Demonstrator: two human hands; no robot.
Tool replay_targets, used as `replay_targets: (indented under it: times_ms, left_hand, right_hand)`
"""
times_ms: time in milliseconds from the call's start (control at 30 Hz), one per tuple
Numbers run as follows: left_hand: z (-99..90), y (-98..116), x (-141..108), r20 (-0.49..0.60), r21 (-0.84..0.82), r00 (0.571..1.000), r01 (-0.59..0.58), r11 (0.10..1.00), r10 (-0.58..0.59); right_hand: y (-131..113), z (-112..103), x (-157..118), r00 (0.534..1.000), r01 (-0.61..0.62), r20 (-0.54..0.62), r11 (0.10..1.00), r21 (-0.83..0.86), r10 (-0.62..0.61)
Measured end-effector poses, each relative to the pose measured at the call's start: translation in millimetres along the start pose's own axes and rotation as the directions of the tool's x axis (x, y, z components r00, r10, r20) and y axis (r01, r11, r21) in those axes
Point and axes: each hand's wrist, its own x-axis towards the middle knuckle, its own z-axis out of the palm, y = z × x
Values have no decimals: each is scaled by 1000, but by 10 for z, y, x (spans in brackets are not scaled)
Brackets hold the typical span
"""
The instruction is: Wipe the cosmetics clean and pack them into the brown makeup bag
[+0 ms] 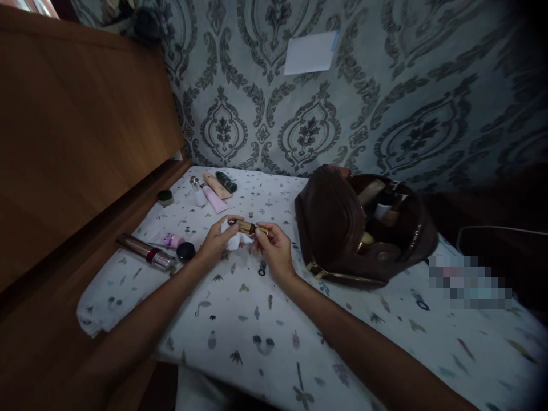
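My left hand [220, 235] is closed on a small gold-and-brown cosmetic tube [245, 227] and a crumpled white wipe [232, 240]. The fingers of my right hand [276, 251] pinch the tube's gold right end [262, 230]; whether that end is separate from the rest I cannot tell. Both hands are above the patterned white cloth [257, 308]. Right of them stands a dark brown bag [329, 222], unzipped, with several cosmetics inside that are partly hidden by its side.
On the cloth's left lie a brown-and-silver cylinder [145, 252], a round black lid or jar [185, 252], a pink-and-white tube [171, 240] and a dark jar [165, 197]. Farther back are a white bottle [198, 192], pink tube [214, 198], beige tube [217, 186] and dark green bottle [226, 181].
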Motion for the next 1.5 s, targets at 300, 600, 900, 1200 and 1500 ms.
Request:
replay_targets:
  times_ms: [300, 600, 900, 1200, 1500]
  left_hand:
    - [97, -57, -51, 49, -76, 973, 230, 970, -227]
    - [-27, 8, -10, -69, 381, 988, -99, 919, 135]
    - [-36, 104, -43, 120, 454, 958, -288, 843, 262]
    - [-51, 70, 10, 83, 508, 958, -278, 816, 274]
    - [-50, 105, -18, 80, 514, 965, -255, 819, 250]
  right_hand:
    - [-54, -2, 9, 992, -18, 125, 999, 50, 11]
    - [-74, -23, -37, 992, 112, 85, 973, -202, -96]
    - [-104, 3, -72, 967, 204, 221, 908, -365, -129]
    - [-44, -8, -68, 957, 251, 234, 894, -370, -172]
    - [-60, -31, -70, 971, 194, 206, 897, -397, -119]
